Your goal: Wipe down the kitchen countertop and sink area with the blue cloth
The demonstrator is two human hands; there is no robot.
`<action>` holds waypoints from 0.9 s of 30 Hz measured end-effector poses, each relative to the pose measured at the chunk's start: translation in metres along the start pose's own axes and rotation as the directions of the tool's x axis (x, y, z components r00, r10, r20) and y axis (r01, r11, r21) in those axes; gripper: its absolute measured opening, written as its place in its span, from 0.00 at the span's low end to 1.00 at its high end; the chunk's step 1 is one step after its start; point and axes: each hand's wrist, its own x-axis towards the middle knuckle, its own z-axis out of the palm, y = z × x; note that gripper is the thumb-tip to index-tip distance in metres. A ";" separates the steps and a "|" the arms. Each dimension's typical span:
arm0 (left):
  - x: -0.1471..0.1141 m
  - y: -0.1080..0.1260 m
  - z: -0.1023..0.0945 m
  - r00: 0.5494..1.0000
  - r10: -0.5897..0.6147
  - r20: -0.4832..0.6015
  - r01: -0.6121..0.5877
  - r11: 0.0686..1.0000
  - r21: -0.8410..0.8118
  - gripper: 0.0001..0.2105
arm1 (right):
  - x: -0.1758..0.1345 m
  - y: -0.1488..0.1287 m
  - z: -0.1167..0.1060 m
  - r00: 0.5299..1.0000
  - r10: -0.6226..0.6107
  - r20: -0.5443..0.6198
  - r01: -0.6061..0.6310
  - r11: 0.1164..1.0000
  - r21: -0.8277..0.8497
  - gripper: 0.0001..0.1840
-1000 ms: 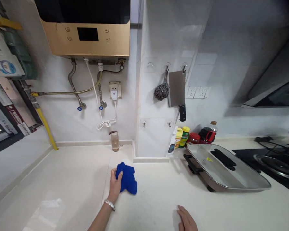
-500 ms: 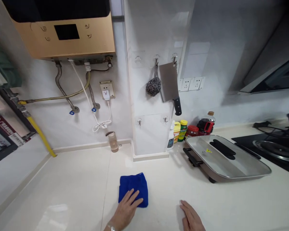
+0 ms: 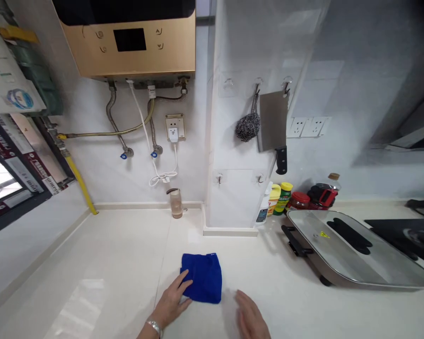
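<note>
A folded blue cloth lies flat on the white countertop. My left hand, a metal band at its wrist, reaches to the cloth's left edge. Its fingers are spread, and the fingertips rest on or just over the fabric. To the right of the cloth, apart from it, my right hand hovers low or rests on the counter; which of the two I cannot tell. Its fingers are stretched out and hold nothing.
A lidded electric pan stands at the right, beside a stove. Several bottles and jars, including a red-lidded jar, line the wall. A clear pitcher is at the back. A cleaver and steel scrubber hang on hooks.
The view has swung left. My left hand has slid back from the cloth's middle to its left edge. My right hand has come closer to the cloth.
</note>
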 end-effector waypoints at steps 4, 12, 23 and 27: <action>0.000 -0.005 0.000 0.999 -0.042 0.010 0.043 0.997 -0.057 0.17 | 0.051 -0.056 0.029 0.995 -0.098 0.028 0.096 0.994 0.058 0.25; 0.007 -0.006 -0.006 0.998 -0.045 0.047 0.047 0.998 -0.043 0.12 | 0.098 -0.069 0.069 0.994 0.035 0.105 -0.051 0.986 0.157 0.15; -0.020 0.008 -0.005 0.999 0.023 -0.024 -0.023 1.000 -0.016 0.11 | 0.039 -0.022 0.026 0.526 0.841 0.124 -0.615 0.276 0.739 0.26; -0.028 0.021 0.002 0.999 -0.036 -0.030 0.036 0.999 -0.006 0.13 | 0.021 -0.027 0.023 0.445 0.883 0.149 -0.610 0.177 0.772 0.26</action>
